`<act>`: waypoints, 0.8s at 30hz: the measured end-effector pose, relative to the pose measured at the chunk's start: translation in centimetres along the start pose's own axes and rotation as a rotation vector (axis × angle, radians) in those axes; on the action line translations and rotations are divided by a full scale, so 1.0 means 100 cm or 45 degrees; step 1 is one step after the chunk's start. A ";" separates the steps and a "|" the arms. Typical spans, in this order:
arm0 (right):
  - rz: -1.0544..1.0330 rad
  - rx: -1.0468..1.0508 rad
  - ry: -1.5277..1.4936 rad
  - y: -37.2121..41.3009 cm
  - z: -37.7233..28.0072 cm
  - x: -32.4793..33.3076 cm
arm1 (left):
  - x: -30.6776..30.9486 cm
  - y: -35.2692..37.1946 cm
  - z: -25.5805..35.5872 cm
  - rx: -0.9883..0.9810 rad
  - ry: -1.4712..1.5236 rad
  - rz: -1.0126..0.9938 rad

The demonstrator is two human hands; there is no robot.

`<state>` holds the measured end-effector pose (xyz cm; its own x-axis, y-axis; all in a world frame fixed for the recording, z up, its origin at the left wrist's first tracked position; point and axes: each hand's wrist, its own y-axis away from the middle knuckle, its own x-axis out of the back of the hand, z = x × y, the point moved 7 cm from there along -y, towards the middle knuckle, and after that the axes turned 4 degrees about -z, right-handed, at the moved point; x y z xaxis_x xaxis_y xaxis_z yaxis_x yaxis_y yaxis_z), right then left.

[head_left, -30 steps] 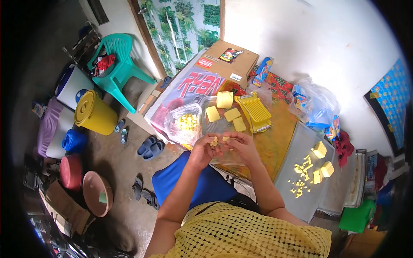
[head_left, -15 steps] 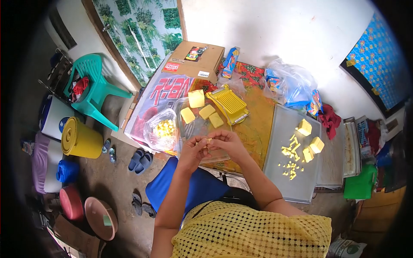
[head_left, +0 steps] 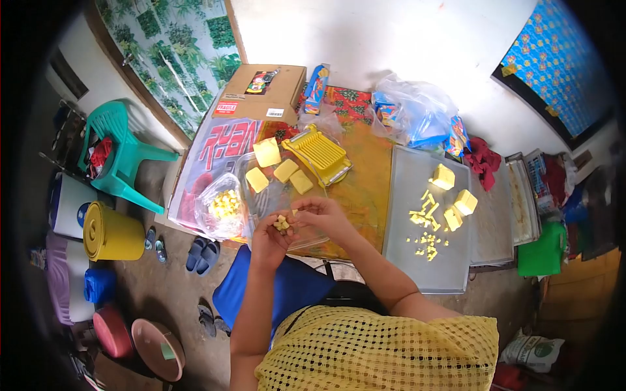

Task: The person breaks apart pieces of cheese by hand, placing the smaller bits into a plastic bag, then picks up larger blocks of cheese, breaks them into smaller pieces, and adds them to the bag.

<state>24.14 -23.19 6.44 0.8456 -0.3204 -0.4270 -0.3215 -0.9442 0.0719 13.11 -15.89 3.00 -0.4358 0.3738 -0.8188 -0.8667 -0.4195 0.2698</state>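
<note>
Small yellow pieces [head_left: 282, 223] lie in my left hand [head_left: 272, 238], whose fingers curl around them. My right hand [head_left: 318, 218] is beside it, thumb and fingers pinched on a small yellow piece [head_left: 295, 213]. Both hands are over the near edge of a clear tray [head_left: 264, 207] that bears several yellow blocks [head_left: 285, 171]. A yellow slicer [head_left: 318, 154] with a ridged bed stands behind them. To the left a clear plastic-lined container [head_left: 210, 225] holds many small yellow cubes [head_left: 225, 204].
On the right a grey tray [head_left: 404, 195] holds larger yellow blocks [head_left: 443, 176], sticks and crumbs. A cardboard box [head_left: 287, 78], a blue packet [head_left: 317, 88] and a plastic bag [head_left: 417, 107] line the back. A green chair [head_left: 111, 124] and yellow bucket [head_left: 114, 231] stand left.
The view has shifted, moving the table leftward in the frame. My hands have parted slightly, and my left palm has turned up, showing several yellow pieces in it.
</note>
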 end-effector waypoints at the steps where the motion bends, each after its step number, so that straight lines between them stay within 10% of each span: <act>1: 0.014 0.004 0.012 0.000 -0.001 -0.001 | 0.001 -0.001 -0.002 0.006 -0.014 0.016; 13: 0.098 0.293 0.996 -0.004 -0.010 -0.011 | -0.006 0.001 0.000 -0.010 -0.191 0.090; 24: -0.051 0.053 0.600 -0.054 0.041 -0.011 | 0.061 0.007 0.114 -0.435 -0.965 0.609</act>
<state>23.18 -17.47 2.82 0.9559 -0.2925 0.0276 -0.2931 -0.9558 0.0232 7.10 -4.41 3.93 -0.8702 0.4857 -0.0825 -0.4908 -0.8402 0.2305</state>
